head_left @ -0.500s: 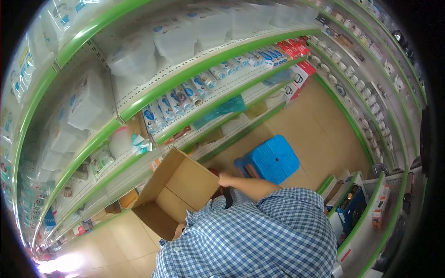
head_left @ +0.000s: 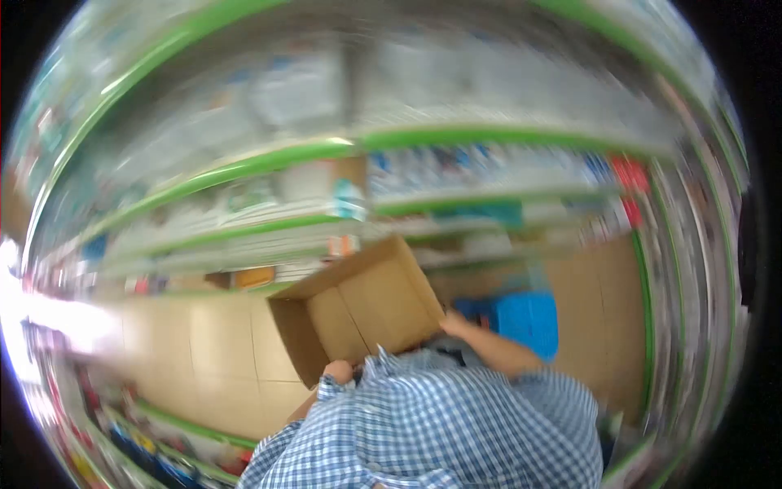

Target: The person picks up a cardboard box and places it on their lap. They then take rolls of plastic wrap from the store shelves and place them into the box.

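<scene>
An open cardboard box (head_left: 371, 306) is held in front of my body, its bare brown inside showing. My left hand (head_left: 338, 372) is closed on the box's near edge, beside my checked shirt. On the right side of the box, my right hand (head_left: 454, 323) grips its corner; the fingers are partly hidden behind the cardboard. Just beyond my right forearm a blue plastic stool (head_left: 525, 324) stands on the floor, smeared by motion.
Green-edged shelves (head_left: 440, 137) run across ahead, with clear plastic containers (head_left: 297, 90) above and blue-and-white packs (head_left: 432, 167) below. More shelving (head_left: 688, 269) rises on the right. Low shelves (head_left: 195, 448) stand at the lower left. Tiled floor (head_left: 212, 342) lies between.
My view has turned to the left, so the shelves now run nearly level and the stool shows farther right. Both hands keep hold of the box. The picture has become blurred.
</scene>
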Available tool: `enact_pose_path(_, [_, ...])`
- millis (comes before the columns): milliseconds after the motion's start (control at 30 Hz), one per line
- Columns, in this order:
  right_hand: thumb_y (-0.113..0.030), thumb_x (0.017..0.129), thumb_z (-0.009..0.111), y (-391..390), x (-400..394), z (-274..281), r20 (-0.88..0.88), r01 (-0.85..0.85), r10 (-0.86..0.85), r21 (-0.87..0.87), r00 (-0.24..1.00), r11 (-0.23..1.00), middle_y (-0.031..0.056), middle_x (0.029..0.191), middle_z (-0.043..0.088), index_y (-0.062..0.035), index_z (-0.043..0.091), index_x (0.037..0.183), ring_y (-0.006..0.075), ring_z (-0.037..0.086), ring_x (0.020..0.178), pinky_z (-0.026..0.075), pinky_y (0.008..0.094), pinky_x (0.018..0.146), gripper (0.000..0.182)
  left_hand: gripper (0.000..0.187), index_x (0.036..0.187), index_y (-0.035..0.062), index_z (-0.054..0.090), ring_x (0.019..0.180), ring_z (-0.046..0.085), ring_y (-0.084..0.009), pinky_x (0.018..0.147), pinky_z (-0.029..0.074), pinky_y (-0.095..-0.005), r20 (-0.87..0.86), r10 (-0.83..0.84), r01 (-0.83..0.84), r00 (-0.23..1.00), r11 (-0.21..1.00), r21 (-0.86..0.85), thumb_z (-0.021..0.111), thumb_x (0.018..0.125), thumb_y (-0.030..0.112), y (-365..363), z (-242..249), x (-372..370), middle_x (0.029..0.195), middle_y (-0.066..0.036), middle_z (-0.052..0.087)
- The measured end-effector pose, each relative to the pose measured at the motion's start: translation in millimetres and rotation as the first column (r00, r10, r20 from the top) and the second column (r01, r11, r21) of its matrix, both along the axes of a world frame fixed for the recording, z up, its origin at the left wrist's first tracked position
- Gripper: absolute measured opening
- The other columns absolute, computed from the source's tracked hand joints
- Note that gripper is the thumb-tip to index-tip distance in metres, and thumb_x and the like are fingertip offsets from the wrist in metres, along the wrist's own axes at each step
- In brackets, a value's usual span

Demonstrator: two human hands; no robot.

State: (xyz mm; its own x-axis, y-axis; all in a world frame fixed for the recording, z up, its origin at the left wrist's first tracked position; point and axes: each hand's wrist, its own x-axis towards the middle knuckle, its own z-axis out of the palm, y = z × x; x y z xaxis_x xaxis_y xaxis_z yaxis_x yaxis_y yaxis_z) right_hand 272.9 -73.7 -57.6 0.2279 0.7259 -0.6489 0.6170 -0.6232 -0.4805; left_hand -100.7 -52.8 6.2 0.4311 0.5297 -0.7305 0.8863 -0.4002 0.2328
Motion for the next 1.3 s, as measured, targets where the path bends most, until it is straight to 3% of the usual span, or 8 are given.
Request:
enact_pose_path(267, [-0.045,0.073,0.068,130,61,-14,-0.338,-0.404,0.34,-0.14,0.878,0.904,0.0201,0.088,0.064,0.003,0.063,0.101,0.0273,0.064,0.078,0.051,0.0394,0.067,0.055,0.037,0.088,0.0104,0.069,0.083,0.064,-0.0329,0.068,0.051,-0.0433,0.04,0.244,-0.245,0.969,0.968,0.053,0.056,0.08,0.044,0,24,10,0.087,-0.012,0.067])
enact_pose_path(400, [-0.039,0.079,0.062,177,31,73,-0.311,-0.581,0.499,-0.293,0.809,0.76,0.0113,0.076,0.066,0.0022,0.063,0.09,0.0232,0.064,0.068,0.05,0.0367,0.06,0.042,0.022,0.093,0.0201,0.069,0.112,0.048,-0.0201,0.105,0.023,-0.05,-0.183,0.343,-0.257,0.921,0.89,0.376,0.056,0.077,0.028,-24,51,41,0.104,-0.002,0.061])
enact_pose_path(533, [-0.032,0.081,0.049,184,20,47,-0.425,-0.708,0.567,-0.385,0.706,0.593,0.0111,0.08,0.068,-0.0039,0.064,0.088,0.0208,0.064,0.068,0.049,0.0339,0.062,0.032,0.05,0.128,0.0152,0.047,0.123,0.036,-0.0302,0.106,0.022,-0.0518,0.241,0.884,-0.655,0.401,0.093,0.75,0.052,0.077,0.012,-62,36,106,0.13,-0.012,0.041])
enact_pose_path(633, [-0.031,0.082,0.048,190,15,46,-0.424,-0.694,0.55,-0.405,0.719,0.595,0.0118,0.08,0.067,-0.0033,0.063,0.09,0.0209,0.064,0.067,0.05,0.0338,0.061,0.033,0.071,0.137,0.0059,0.029,0.125,0.031,-0.0379,0.104,0.026,-0.0473,0.641,0.714,-0.831,-0.281,-0.515,0.211,0.061,0.074,0.012,-73,13,179,0.134,-0.021,0.033])
enact_pose_path(800, [-0.024,0.083,0.05,183,11,46,-0.454,-0.649,0.476,-0.392,0.753,0.652,0.013,0.08,0.065,-0.0019,0.059,0.098,0.0211,0.064,0.064,0.052,0.0313,0.057,0.028,0.096,0.139,0.0015,-0.006,0.128,0.028,-0.0369,0.103,0.031,-0.043,0.674,0.418,-0.791,-0.61,-0.374,-0.484,0.066,0.079,0.022,-73,-70,228,0.14,-0.025,0.023])
enact_pose_path(1000, [-0.023,0.083,0.05,172,9,32,-0.436,-0.625,0.458,-0.411,0.774,0.664,0.011,0.077,0.064,-0.0033,0.058,0.101,0.0212,0.063,0.063,0.052,0.0324,0.056,0.027,0.116,0.133,0.0069,-0.032,0.126,0.036,-0.0344,0.104,0.032,-0.0406,0.36,0.593,-0.683,-0.72,-0.516,-0.516,0.069,0.076,0.015,-65,-33,225,0.143,-0.025,0.017])
enact_pose_path(1100, [-0.024,0.083,0.05,165,11,41,-0.467,-0.629,0.461,-0.316,0.755,0.71,0.0103,0.077,0.064,-0.0036,0.058,0.1,0.0204,0.063,0.064,0.051,0.032,0.055,0.028,0.121,0.132,0.0014,-0.031,0.111,0.051,-0.0399,0.096,0.04,-0.0384,0.485,0.66,-0.819,-0.573,-0.473,-0.325,0.071,0.072,0.028,-68,-45,247,0.127,-0.031,0.044])
enact_pose_path(1300, [-0.024,0.083,0.051,178,23,20,-0.395,-0.642,0.511,-0.378,0.764,0.667,0.0156,0.087,0.064,-0.0016,0.052,0.11,0.0249,0.065,0.076,0.054,0.0378,0.071,0.035,0.123,0.13,0.0,-0.033,0.122,0.041,-0.0397,0.101,0.035,-0.0383,0.615,0.471,-0.771,-0.633,-0.456,-0.444,0.072,0.072,0.027,-58,-49,269,0.137,-0.032,0.029])
